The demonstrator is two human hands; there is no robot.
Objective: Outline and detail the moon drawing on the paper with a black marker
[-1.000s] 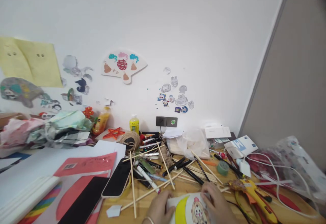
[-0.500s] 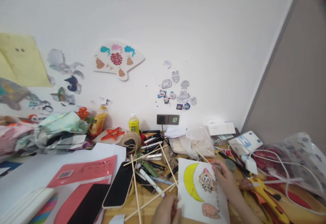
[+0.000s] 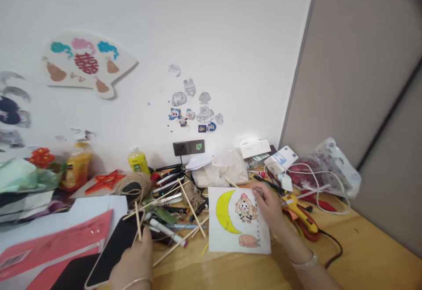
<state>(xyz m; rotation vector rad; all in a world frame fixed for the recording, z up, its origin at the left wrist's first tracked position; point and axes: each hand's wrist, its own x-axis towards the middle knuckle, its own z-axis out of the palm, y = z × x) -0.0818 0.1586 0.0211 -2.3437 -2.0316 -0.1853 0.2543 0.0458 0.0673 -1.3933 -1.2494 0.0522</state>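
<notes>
My right hand (image 3: pixel 268 204) pinches the right edge of a white paper (image 3: pixel 222 241), near its top corner. The paper bears a yellow crescent moon, a cartoon figure with a pink top and a pinkish-brown shape. To the left, my left hand (image 3: pixel 133 259) is closed around the lower part of a thin wooden stick (image 3: pixel 138 222), and its fingertips are mostly hidden. That stick crosses other thin sticks (image 3: pixel 191 208), which form an angular frame lying over several markers (image 3: pixel 168 233). A black-screened phone (image 3: pixel 112 250) lies beside and partly behind my left hand.
A yellow glue gun (image 3: pixel 301 215) with a black cord lies right of my right forearm. Twine (image 3: pixel 133 186), a red star (image 3: pixel 104 181), bottles (image 3: pixel 138 161) and a plastic bag (image 3: pixel 219 169) line the wall. A red packet (image 3: pixel 62 241) lies at left.
My left hand has let go of the paper's lower left and moved left to the sticks. The right hand still holds the paper. The view has turned right.
</notes>
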